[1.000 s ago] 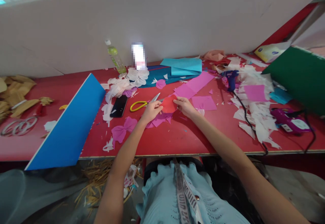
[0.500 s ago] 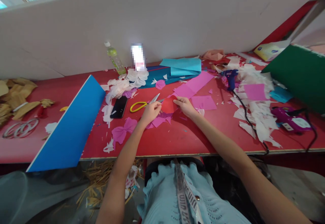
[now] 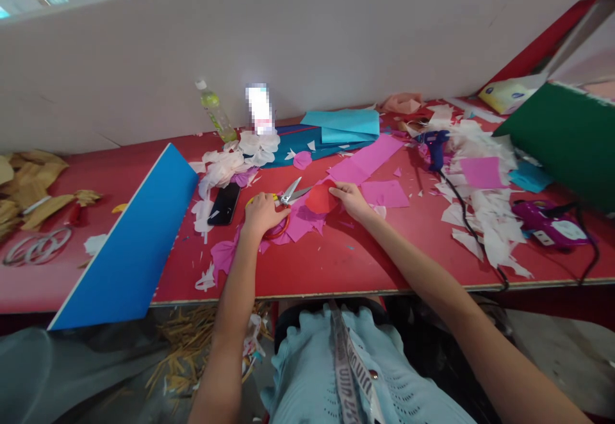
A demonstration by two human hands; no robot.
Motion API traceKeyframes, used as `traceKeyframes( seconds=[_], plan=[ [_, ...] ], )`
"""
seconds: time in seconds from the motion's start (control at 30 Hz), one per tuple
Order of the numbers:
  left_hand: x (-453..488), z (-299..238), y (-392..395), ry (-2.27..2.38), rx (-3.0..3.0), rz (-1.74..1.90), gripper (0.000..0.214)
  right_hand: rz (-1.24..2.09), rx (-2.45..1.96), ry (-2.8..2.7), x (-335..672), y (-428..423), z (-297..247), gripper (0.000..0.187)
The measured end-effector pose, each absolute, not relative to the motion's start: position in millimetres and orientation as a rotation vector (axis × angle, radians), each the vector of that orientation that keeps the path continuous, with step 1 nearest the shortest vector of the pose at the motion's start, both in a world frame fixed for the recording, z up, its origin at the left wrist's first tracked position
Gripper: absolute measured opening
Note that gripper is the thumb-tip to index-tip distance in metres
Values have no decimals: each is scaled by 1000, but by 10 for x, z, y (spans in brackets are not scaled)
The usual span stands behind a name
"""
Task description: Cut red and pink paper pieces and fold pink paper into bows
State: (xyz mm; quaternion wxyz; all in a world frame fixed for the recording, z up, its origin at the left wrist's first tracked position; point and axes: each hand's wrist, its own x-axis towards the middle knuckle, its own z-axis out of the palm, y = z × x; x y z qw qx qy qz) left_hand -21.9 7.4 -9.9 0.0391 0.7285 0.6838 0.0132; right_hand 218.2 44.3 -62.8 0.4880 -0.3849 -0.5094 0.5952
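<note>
My left hand [image 3: 261,211] is closed around the yellow handles of a pair of scissors [image 3: 291,192], whose blades point right toward a red paper piece [image 3: 319,200]. The fingertips of my right hand [image 3: 352,200] pinch the right edge of that red piece, which lies on magenta paper scraps [image 3: 302,222] on the red table [image 3: 336,257]. A pink paper bow [image 3: 225,252] lies just left of my left wrist. A black phone [image 3: 223,203] rests beside the scissors' handles.
A blue board [image 3: 129,244] leans over the table's front left edge. Pink sheets [image 3: 368,161], teal paper [image 3: 343,127], white paper flowers [image 3: 230,158] and a bottle [image 3: 214,111] lie behind. A blue glue gun [image 3: 436,148], white scraps [image 3: 480,219], a purple tool [image 3: 548,228] and a green board [image 3: 567,142] crowd the right.
My left hand let go of the red paper piece, moved left and closed on the scissors' handles. The right hand stayed on the red piece.
</note>
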Motion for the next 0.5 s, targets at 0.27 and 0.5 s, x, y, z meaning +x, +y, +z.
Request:
traceKeyframes(
  seconds=[0.27,0.5],
  plan=[
    [-388,-145,138,2094,2119,11,55,1459,-884,-1141,2222,458,-554,20],
    [-416,-139,180,2073,1993,247,56,1428,-923,-1145,2225,442,-525,22]
  ],
)
